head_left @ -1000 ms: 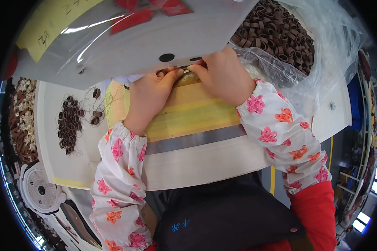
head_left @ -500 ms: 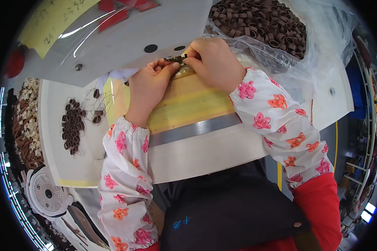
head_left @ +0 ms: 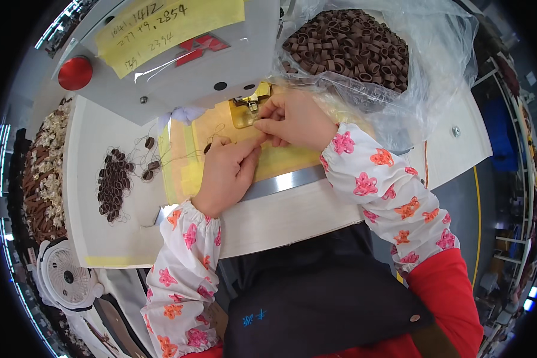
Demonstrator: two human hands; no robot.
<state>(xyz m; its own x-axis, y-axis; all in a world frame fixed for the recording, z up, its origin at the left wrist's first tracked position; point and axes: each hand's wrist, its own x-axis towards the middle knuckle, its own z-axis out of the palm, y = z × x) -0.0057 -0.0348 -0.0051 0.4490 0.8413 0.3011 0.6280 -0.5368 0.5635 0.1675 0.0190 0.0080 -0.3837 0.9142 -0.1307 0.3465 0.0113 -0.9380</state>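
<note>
My left hand [head_left: 232, 173] and my right hand [head_left: 299, 120] meet over the yellow-taped work plate [head_left: 188, 179], just in front of a sewing machine's presser foot [head_left: 252, 106]. Fingers of both are pinched together, and their tips hide whatever lies between them. A small dark brown loop [head_left: 207, 148] with thin thread sits beside my left hand's knuckles. Above the hands stands the grey machine head [head_left: 185, 83]. To the left, a heap of threaded brown loops [head_left: 113, 185] rests on the white table [head_left: 152, 244].
A clear plastic bag [head_left: 441, 59] holding many brown loops [head_left: 352, 48] lies at the far right. The machine has a red round knob [head_left: 75, 73] at its left. A metal strip [head_left: 286, 182] edges the taped plate. A white fan [head_left: 67, 271] stands lower left.
Both hands have come away from under the presser foot, toward me, and now touch at the fingertips. The presser foot has come into sight. The head view has shifted.
</note>
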